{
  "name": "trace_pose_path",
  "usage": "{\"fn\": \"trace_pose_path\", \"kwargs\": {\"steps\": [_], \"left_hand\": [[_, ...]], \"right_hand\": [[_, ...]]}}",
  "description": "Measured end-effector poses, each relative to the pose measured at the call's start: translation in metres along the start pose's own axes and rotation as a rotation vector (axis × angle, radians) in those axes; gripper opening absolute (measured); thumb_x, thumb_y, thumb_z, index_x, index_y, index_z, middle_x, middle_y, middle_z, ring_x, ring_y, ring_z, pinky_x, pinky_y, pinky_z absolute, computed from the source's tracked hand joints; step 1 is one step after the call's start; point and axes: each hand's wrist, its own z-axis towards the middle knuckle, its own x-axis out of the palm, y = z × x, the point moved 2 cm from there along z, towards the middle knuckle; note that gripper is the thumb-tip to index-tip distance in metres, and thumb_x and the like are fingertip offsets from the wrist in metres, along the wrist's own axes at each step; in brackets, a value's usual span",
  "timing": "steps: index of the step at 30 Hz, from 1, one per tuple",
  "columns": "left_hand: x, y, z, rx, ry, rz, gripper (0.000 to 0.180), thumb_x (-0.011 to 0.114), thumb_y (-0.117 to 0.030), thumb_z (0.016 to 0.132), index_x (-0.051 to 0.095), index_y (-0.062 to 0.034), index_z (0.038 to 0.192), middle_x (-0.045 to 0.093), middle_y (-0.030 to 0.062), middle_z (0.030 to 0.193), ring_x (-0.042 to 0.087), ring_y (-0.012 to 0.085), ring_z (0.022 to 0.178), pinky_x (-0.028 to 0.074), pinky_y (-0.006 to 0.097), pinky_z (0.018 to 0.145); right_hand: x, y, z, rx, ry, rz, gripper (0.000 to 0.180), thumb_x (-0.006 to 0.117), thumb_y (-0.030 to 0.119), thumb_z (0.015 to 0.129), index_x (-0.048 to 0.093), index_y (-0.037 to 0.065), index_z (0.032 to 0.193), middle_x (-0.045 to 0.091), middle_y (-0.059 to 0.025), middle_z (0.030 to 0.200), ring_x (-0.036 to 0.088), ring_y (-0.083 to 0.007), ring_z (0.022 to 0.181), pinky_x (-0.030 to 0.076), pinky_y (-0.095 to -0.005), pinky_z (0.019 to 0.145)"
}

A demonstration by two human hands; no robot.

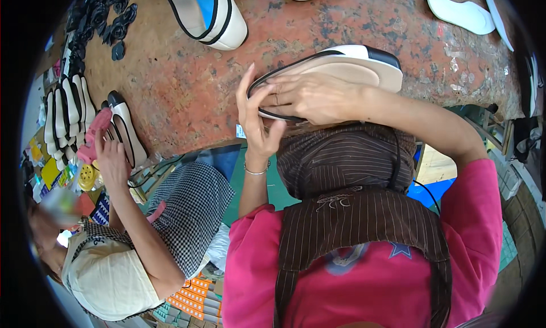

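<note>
I hold a white flat shoe [347,63] with black trim, turned on its side, its beige sole facing me, over the near edge of a worn red-brown table [187,83]. My right hand [310,97] wraps over the shoe's toe half, fingers spread along its black-edged rim. At the toe tip, my left hand [256,126], with a thin bracelet at the wrist, has its fingers upright and its thumb pressed against the rim. A brown striped apron over a pink shirt fills the view below.
Another person sits at the left, a hand [111,160] on black-and-white shoes [128,131] beside a pink object. A row of similar shoes [65,112] lines the left edge. Black flower trims [108,21], a blue-lined shoe [210,15] and a white insole [460,12] lie farther back.
</note>
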Motion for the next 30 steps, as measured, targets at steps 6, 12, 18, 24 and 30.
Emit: {"fn": "trace_pose_path", "kwargs": {"steps": [6,12,18,24,30], "left_hand": [[0.002,0.004,-0.005,-0.035,-0.096,0.045,0.029,0.056,-0.026,0.092,0.05,-0.0003,0.104,0.053,0.0291,0.133,0.052,0.0388,0.121,0.039,0.047,0.104],[0.01,-0.014,-0.011,-0.117,-0.131,-0.005,0.035,0.065,-0.016,0.083,0.042,-0.0031,0.107,0.043,0.0296,0.142,0.045,0.0372,0.128,0.03,0.047,0.111],[0.092,-0.077,-0.023,-0.132,-0.044,0.255,0.079,0.086,-0.012,0.068,0.041,-0.0015,0.132,0.044,0.0285,0.137,0.049,0.0442,0.118,0.04,0.049,0.101],[0.11,-0.058,-0.024,-0.066,-0.062,0.279,0.106,0.088,-0.032,0.067,0.027,0.0041,0.145,0.039,0.0257,0.143,0.042,0.0423,0.132,0.025,0.055,0.113],[0.122,-0.043,-0.03,0.025,-0.054,0.312,0.12,0.083,-0.044,0.069,0.013,0.0082,0.15,0.022,0.0283,0.157,0.031,0.0416,0.145,-0.012,0.065,0.114]], "right_hand": [[-0.019,0.03,-0.014,0.215,0.021,-0.389,0.041,0.059,0.015,0.084,0.067,0.0,0.121,0.062,-0.0101,0.133,0.052,-0.0226,0.132,0.027,-0.0389,0.12],[-0.03,0.027,-0.032,0.331,-0.111,-0.485,0.039,0.061,0.008,0.074,0.072,0.008,0.111,0.069,-0.0104,0.12,0.061,-0.022,0.121,0.035,-0.0432,0.113],[-0.127,-0.003,-0.04,0.786,-0.813,-0.458,0.067,0.074,0.018,0.08,0.045,-0.008,0.135,0.059,-0.0264,0.113,0.057,-0.0422,0.105,0.047,-0.0446,0.09],[-0.078,0.075,-0.072,0.724,-0.359,-0.227,0.04,0.062,-0.002,0.073,0.057,0.0,0.112,0.064,-0.0218,0.107,0.061,-0.0422,0.109,0.044,-0.0557,0.103],[-0.049,0.015,-0.067,0.676,-0.569,-0.666,0.042,0.055,0.004,0.083,0.056,-0.005,0.124,0.063,-0.0222,0.12,0.059,-0.0384,0.118,0.027,-0.0567,0.114]]}}
